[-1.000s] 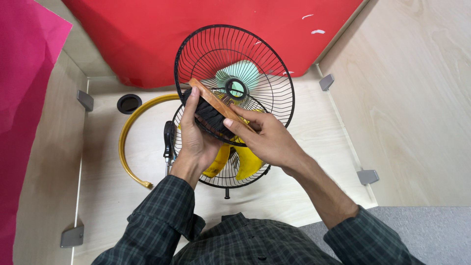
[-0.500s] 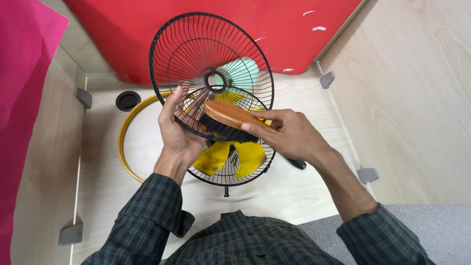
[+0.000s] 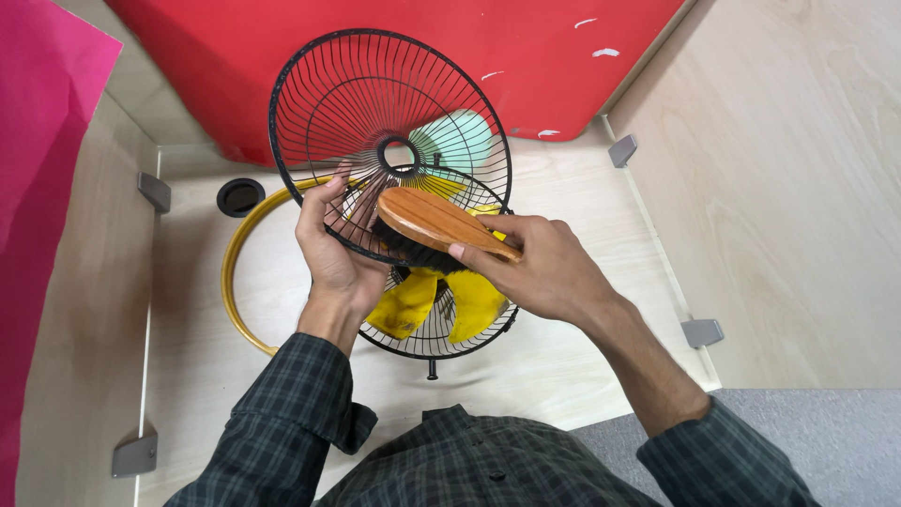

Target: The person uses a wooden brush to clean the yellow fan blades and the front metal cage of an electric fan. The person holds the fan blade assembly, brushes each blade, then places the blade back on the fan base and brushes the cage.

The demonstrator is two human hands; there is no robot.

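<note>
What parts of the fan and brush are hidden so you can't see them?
All in the head view:
- Bristle tips of the wooden brush: hidden against the black fan grille.
- Yellow fan blades: upper parts covered by the grille and the right hand.
- Left hand fingertips: behind the grille wires.
- Yellow ring: its right side is behind the grille.

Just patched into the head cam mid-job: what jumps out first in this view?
The black wire fan grille stands out at centre, tilted up in the left hand against the red panel behind. The right hand presses a wooden brush, bristles down, on the grille's lower edge. Beneath lie a second grille with yellow fan blades and, to the left, a yellow ring on the pale tabletop.
</note>
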